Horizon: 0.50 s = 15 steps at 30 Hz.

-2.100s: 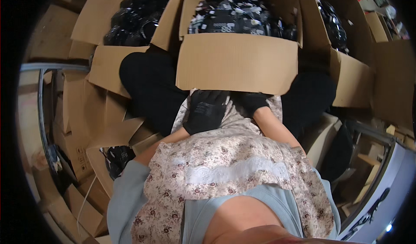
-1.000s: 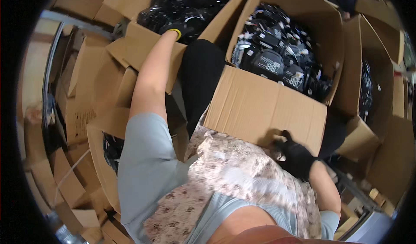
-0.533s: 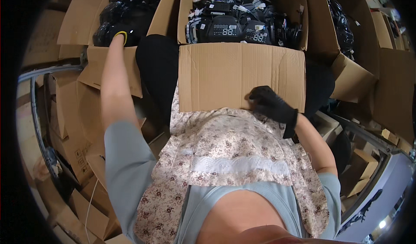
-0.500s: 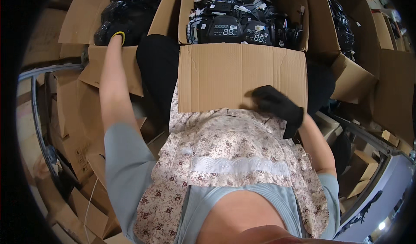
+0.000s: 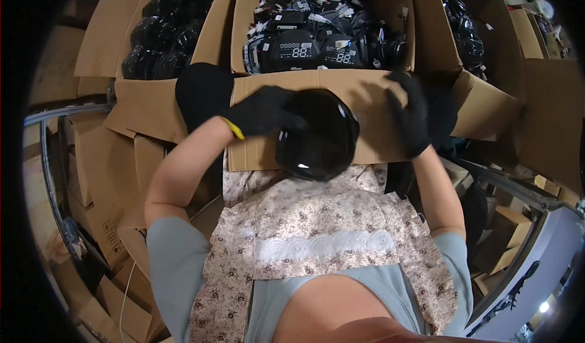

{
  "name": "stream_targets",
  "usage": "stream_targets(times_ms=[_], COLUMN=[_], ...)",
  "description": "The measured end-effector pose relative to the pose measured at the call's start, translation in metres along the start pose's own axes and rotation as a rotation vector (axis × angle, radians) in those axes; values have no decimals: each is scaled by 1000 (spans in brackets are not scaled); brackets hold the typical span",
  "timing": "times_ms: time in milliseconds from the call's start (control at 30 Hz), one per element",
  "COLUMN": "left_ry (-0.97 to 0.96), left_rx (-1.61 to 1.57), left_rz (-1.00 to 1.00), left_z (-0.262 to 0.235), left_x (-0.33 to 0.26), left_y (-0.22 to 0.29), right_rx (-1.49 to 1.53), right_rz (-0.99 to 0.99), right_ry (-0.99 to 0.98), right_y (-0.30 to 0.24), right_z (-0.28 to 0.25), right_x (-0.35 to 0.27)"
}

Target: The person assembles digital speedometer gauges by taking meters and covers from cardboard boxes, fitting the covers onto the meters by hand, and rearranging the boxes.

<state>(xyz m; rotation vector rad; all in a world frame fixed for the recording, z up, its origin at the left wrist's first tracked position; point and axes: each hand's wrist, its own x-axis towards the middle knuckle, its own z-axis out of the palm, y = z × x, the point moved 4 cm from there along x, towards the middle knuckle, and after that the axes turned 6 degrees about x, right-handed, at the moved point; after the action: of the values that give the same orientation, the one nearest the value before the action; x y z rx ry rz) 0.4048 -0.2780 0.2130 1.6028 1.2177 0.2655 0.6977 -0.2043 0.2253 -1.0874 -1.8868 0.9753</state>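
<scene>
My left hand (image 5: 262, 110), in a black glove with a yellow cuff, grips the left side of a glossy black rounded plastic shell (image 5: 326, 139). The shell hangs over the cardboard flap (image 5: 256, 155) across my lap. Its underside and my fingertips beneath it are hidden. To the right of the shell, my gloved right hand (image 5: 412, 117) is raised near the flap's right end, fingers and thumb apart, holding nothing. Beyond the flap, a box holds digital instrument displays (image 5: 295, 50) with white-tipped connectors and wires.
At the far left, an open carton (image 5: 137, 93) holds several more glossy black shells (image 5: 159, 32). Another carton (image 5: 487, 96) on the right contains black parts (image 5: 469, 41) with connectors. Metal frame rails (image 5: 67, 112) and folded cardboard flank me. My apron (image 5: 317, 206) covers my lap.
My left hand has come back from the left carton to the flap, bringing a black shell. My right hand has lifted and shifted forward, its fingers spread.
</scene>
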Motion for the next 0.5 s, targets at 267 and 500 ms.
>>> stream_targets(times_ms=[267,500], left_ry=[101,-7], left_rx=[191,13], left_rz=[-20,-170], left_z=[17,12], left_x=[25,43], left_y=[19,19], right_rx=[-273,-417], right_rz=[95,-28], right_ry=[148,180], right_y=[118,81], right_z=[-24,-26], right_x=[28,33])
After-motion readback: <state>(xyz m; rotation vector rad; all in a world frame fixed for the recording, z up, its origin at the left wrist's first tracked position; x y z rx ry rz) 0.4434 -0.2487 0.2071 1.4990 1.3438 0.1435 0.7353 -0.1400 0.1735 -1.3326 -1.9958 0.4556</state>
